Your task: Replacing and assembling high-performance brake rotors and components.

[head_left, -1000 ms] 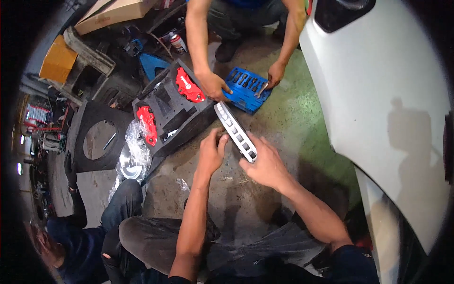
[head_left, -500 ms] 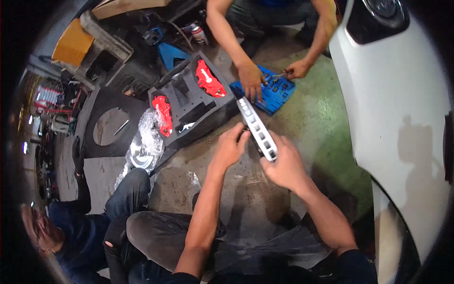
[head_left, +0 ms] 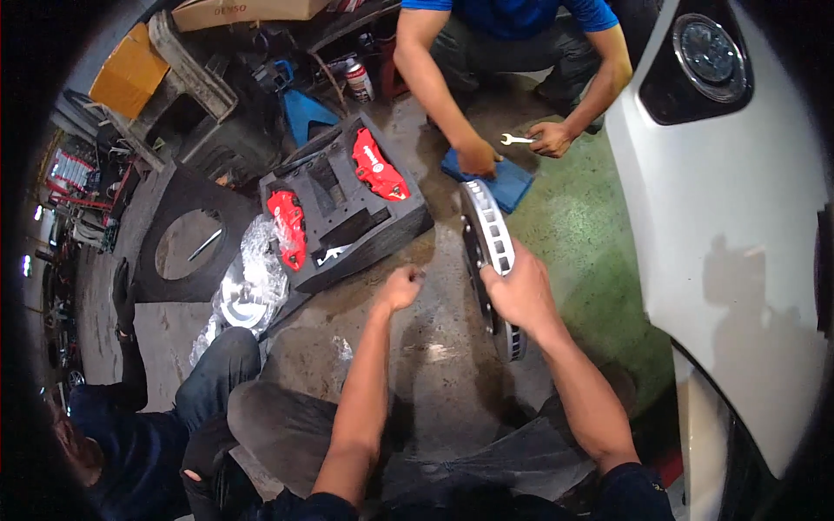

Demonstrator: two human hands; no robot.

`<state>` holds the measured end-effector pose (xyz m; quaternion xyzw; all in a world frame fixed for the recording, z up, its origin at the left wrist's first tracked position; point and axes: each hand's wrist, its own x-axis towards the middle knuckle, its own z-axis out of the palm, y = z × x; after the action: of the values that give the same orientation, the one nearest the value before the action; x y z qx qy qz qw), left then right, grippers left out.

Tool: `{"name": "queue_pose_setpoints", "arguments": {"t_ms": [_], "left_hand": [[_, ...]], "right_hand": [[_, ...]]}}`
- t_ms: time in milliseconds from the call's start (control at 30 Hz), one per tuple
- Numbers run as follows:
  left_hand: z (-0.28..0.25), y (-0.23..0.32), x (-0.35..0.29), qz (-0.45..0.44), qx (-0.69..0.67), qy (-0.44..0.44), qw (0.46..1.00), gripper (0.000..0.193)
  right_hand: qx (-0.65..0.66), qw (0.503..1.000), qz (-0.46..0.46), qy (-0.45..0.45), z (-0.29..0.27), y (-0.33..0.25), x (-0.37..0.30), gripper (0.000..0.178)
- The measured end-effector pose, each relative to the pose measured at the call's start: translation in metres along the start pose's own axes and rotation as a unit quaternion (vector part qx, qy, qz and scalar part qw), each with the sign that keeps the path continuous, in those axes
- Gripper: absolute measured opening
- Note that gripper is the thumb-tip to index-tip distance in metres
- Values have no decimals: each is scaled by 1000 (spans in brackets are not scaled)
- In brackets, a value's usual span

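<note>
My right hand [head_left: 524, 293] grips the rim of a ventilated brake disc [head_left: 493, 233], held up nearly edge-on with its vent slots showing. The disc's dark hub side faces left. My left hand [head_left: 400, 288] is apart from the disc, to its left, with fingers curled closed; whatever they may hold is hidden. Beyond the disc, a co-worker's hand [head_left: 477, 159] rests on a closed blue case [head_left: 511, 185]. The co-worker's other hand [head_left: 551, 139] holds a wrench [head_left: 516, 139].
Two red brake calipers [head_left: 380, 165] lie in a dark foam box [head_left: 365, 227]. Left of it are a plastic-wrapped disc [head_left: 248, 293] and a foam sheet [head_left: 156, 221] with a round hole. A white car panel [head_left: 695, 200] borders the right. Another person sits at lower left.
My left hand has let go of the disc and drawn left. The disc has tipped more upright in my right hand. The co-worker's blue case has gone from open to closed.
</note>
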<state>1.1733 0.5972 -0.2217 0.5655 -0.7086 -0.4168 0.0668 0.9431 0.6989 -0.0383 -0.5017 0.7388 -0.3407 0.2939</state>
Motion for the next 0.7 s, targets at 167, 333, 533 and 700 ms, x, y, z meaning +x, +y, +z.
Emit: {"name": "queue_pose_setpoints", "arguments": {"t_ms": [167,333,533,700], "left_hand": [[63,-52,9,-64,-158,43,984,32],[88,-46,23,-2,-34,184,982,24],[83,-28,31,31,78,118,989,25],[88,-14,27,-6,122,98,988,25]], "right_hand": [[-5,999,8,41,0,-10,10,35],[-18,999,35,36,8,-18,15,37],[-40,996,62,44,9,-21,16,39],[-30,997,57,50,2,-21,16,38]]}}
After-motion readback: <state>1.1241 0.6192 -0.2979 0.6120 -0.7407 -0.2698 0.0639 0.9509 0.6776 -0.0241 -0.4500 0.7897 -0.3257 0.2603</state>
